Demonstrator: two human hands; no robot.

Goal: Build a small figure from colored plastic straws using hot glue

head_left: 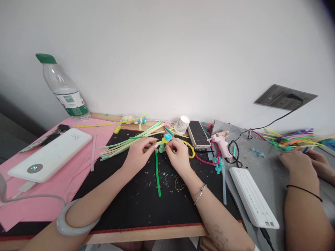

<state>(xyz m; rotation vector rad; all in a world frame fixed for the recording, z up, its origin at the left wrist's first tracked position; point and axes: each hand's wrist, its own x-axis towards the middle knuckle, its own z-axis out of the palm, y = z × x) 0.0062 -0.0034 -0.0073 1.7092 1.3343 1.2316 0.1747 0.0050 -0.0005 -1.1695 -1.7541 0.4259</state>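
Observation:
A small pipe-cleaner figure, blue and yellow on top and green below, is held upright over the black mat. My left hand pinches its left side, thumb and forefinger closed near a pale strand. From the other side, my right hand has its fingertips closed on it; those fingers partly hide it. A yellow pipe cleaner curves out beyond my right hand. Below the hands lies a straight green pipe cleaner. Loose pale green and yellow pipe cleaners fan out beside my left hand.
A paper cup, a phone and a pink glue gun stand behind and right. White power banks lie on both sides. A bottle leans at the wall. Another person's hands work at right.

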